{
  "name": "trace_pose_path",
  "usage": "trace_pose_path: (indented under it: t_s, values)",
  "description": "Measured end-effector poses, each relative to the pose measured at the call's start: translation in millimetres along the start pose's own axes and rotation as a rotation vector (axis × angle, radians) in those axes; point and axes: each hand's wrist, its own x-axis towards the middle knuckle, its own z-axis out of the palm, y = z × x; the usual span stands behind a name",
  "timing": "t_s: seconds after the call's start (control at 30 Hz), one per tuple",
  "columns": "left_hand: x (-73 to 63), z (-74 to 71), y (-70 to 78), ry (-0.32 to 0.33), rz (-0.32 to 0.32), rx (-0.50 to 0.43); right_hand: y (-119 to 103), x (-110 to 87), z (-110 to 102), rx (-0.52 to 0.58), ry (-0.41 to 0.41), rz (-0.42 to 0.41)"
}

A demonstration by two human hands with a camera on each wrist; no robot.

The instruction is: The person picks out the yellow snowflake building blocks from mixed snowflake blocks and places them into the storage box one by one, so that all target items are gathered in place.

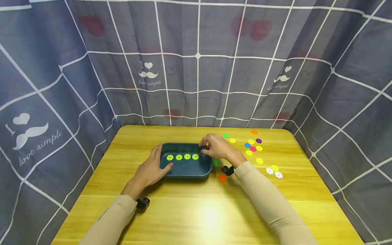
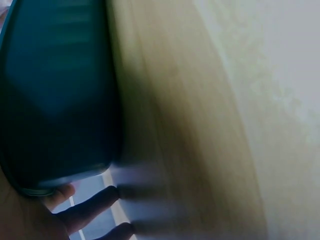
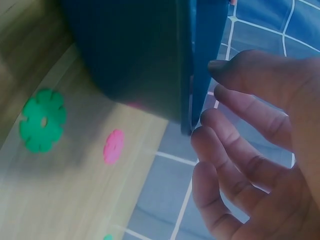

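A dark blue-green rectangular tray (image 1: 186, 172) lies on the wooden table, with several yellow-green flower-shaped discs (image 1: 187, 156) in a row inside it. My left hand (image 1: 150, 170) rests against the tray's left end, its fingers fairly straight along the outside and the thumb over the near-left corner. At the far right corner, my right hand (image 1: 218, 146) hovers by the rim with fingers loosely bent. In the right wrist view, nothing shows between its thumb and fingers. A green disc (image 3: 43, 121) and a pink disc (image 3: 114, 146) lie beside the tray.
Several loose flower discs lie scattered right of the tray, among them a purple one (image 1: 258, 141), a blue one (image 1: 247, 145) and a white one (image 1: 278, 175). An orange disc (image 1: 222, 178) lies below the right wrist. A grey checked curtain (image 1: 183, 75) surrounds the table (image 1: 183, 211).
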Motion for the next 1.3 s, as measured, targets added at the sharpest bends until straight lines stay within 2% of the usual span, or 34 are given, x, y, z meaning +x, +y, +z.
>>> trace_pose_path:
  t_s: [0.27,0.57,0.9,1.1,1.3]
  values:
    - [-0.2,-2.6,-2.0,-0.003,0.006,-0.009,8,-4.3,-4,0.016,0.028,-0.023]
    - [-0.7,-0.6,-4.7,-0.008,0.009,-0.001,18,-12.7,3,0.089,0.026,0.021]
    - [-1.4,2.1,-4.5,0.004,0.002,-0.006,25,-18.2,3,0.096,0.055,0.032]
    - [-1.3,2.7,-2.2,0.02,0.02,-0.008,37,-27.0,0,0.065,0.092,0.071]
    - [-1.6,2.7,0.5,0.008,0.014,0.01,57,-39.0,-3,0.098,0.107,0.14]
